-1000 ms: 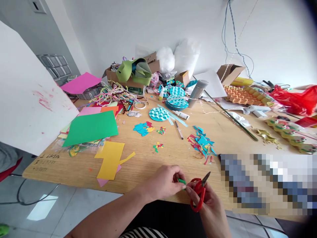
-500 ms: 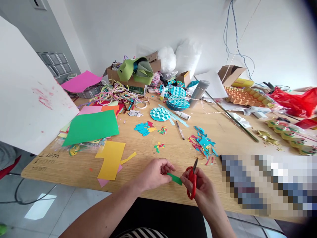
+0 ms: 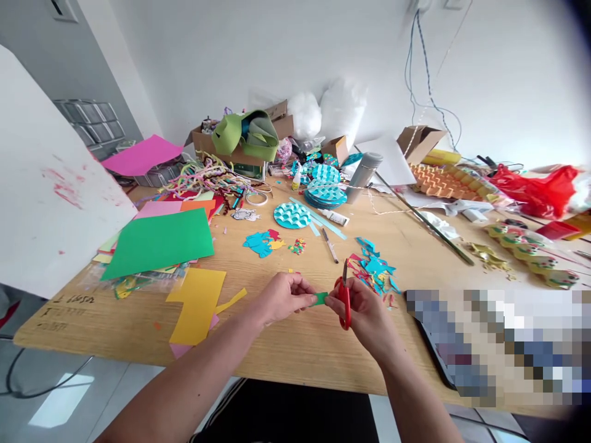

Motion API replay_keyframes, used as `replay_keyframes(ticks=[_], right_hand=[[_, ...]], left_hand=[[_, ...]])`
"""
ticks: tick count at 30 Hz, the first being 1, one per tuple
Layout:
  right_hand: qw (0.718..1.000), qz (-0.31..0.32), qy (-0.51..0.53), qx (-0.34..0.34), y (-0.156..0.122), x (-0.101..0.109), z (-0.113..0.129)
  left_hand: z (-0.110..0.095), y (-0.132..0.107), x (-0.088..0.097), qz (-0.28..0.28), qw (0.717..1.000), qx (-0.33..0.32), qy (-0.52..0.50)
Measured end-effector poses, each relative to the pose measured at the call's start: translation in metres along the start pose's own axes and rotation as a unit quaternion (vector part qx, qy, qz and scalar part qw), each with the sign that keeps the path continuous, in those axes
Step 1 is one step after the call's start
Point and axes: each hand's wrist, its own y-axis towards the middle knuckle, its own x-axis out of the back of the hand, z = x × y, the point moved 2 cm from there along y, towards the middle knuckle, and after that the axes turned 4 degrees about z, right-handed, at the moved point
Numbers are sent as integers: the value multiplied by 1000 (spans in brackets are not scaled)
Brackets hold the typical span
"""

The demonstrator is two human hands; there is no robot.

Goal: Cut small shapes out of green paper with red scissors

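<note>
A small green paper strip (image 3: 321, 298) is stretched between my two hands above the front of the table. My left hand (image 3: 289, 295) pinches its left end, fingers closed. With thumb and fingertip my right hand (image 3: 362, 306) touches the strip's right end, while red-handled scissors (image 3: 344, 303) hang in the same hand with their blades pointing up and away. Just beyond my hands are blue, red and yellow paper cutouts (image 3: 259, 243), a heap of tiny coloured paper bits (image 3: 298, 247) and a pen (image 3: 329, 245).
Blue and red scraps (image 3: 376, 271) lie beyond my right hand. At left are a green sheet (image 3: 161, 243) and a cut yellow sheet (image 3: 198, 307). A dark-edged tablet-like object (image 3: 431, 344), its face blurred, lies at right. Wavy blue paper discs (image 3: 293, 215) sit farther back.
Both hands have moved up and away from the table's front edge with the green strip and scissors. Less of the strip shows between my fingers. The view has shifted slightly.
</note>
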Motion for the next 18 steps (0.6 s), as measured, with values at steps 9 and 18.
replay_keyframes(ticks=[9, 18], right_hand=[[1000, 15, -8, 18, 55, 21, 21], [996, 85, 13, 15, 90, 6, 19]], left_hand=[[-14, 26, 2, -41, 996, -27, -80], [8, 38, 22, -220, 957, -186, 36]])
